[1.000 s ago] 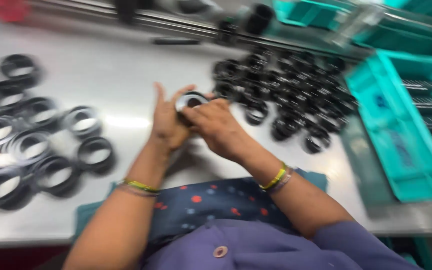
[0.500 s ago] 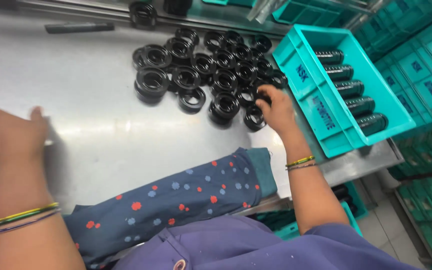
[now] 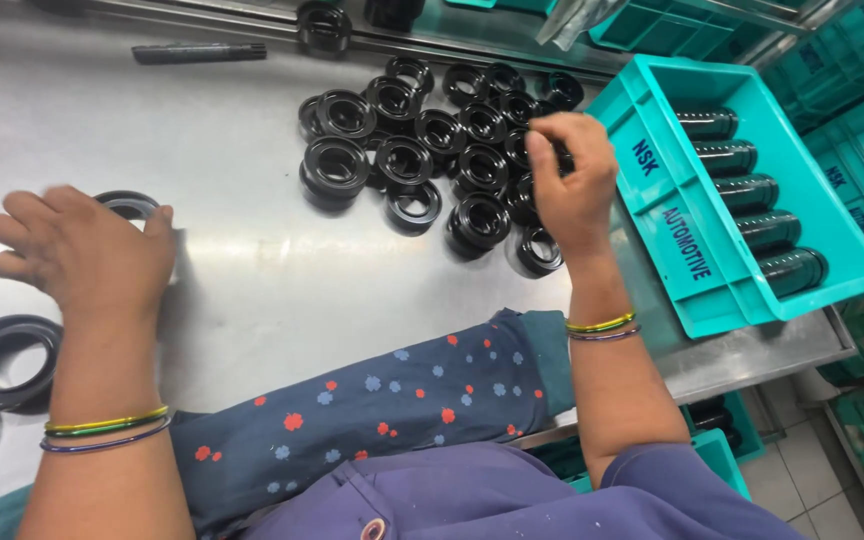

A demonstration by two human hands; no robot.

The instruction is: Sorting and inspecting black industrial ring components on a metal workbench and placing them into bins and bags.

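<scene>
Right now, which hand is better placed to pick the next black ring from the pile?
The right hand: it is already over the pile of black rings, fingers curled at its edge beside the teal crate. The left hand rests far away on a single ring.

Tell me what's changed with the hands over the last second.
The hands parted: the left hand swung out left over a black ring, the right hand reached right into the pile of black rings. The teal crate looks unchanged.
</scene>
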